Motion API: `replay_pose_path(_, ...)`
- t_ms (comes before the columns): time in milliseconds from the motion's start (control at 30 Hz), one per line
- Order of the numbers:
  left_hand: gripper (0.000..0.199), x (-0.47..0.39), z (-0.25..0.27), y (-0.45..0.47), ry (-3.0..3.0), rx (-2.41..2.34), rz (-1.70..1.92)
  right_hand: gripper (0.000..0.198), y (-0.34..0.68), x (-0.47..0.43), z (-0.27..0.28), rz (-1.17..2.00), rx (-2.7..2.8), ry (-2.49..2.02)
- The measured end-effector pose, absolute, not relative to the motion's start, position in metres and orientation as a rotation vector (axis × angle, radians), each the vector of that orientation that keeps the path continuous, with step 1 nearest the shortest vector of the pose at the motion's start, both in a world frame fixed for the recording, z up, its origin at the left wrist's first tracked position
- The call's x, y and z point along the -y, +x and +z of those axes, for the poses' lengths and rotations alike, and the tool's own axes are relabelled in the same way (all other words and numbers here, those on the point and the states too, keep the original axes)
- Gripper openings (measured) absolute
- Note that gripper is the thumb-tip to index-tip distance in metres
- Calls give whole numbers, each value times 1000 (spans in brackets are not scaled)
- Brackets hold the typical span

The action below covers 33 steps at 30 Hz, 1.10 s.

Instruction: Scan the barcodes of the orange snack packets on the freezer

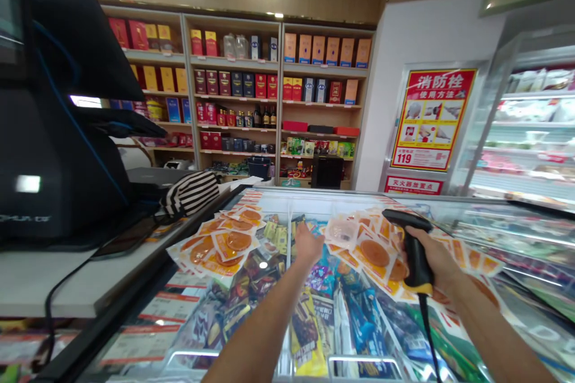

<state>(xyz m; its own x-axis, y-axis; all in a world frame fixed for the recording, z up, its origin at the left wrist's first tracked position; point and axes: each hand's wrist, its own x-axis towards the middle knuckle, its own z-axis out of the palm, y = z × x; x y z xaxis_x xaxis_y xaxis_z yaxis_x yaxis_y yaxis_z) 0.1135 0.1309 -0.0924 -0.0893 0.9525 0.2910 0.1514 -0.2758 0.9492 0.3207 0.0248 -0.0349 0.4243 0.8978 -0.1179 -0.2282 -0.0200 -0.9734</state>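
My right hand (433, 257) is wrapped round the handle of a black and yellow barcode scanner (415, 251), its cable hanging down. The scanner is over the right edge of a pile of flat packets (374, 252) with round orange contents. My left hand (308, 243) is stretched over the middle of the glass-topped freezer (287, 188), thumb and fingers apart, with nothing visible in it. It lies between that pile and another pile of packets (227, 242) on the left. A clear plastic tub (342, 232) sits on the right pile, near my left hand.
Wrapped ice creams (309, 335) show through the glass. On the left, a black checkout terminal (58, 131) stands on a white counter (58, 287), with a phone (126, 238) and a striped pouch (191, 193). Shelves of boxes (236, 84) line the back wall; a lit display fridge (530, 125) stands right.
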Motion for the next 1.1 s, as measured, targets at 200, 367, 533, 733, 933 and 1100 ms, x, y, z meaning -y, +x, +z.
replay_pose_path(200,55,-125,-82,11,1845,-1869,1193,17,270,-38,-33,1161,813,-1179)
replay_pose_path(367,55,-116,-95,-40,2029,-2199,923,19,232,-47,-40,1215,851,-1182)
replay_pose_path(533,48,-110,-102,-49,2174,-2360,768,22,203,-49,-47,1271,912,-1181)
replay_pose_path(733,59,-106,-104,-56,2185,-2495,667,25,185,-48,-46,1312,982,-1216)
replay_pose_path(933,57,-103,-100,-57,2123,-2482,695,27,182,-49,-50,1316,963,-1209)
replay_pose_path(1100,22,-94,-93,-55,2184,-2240,874,27,182,-50,-53,1326,994,-1190)
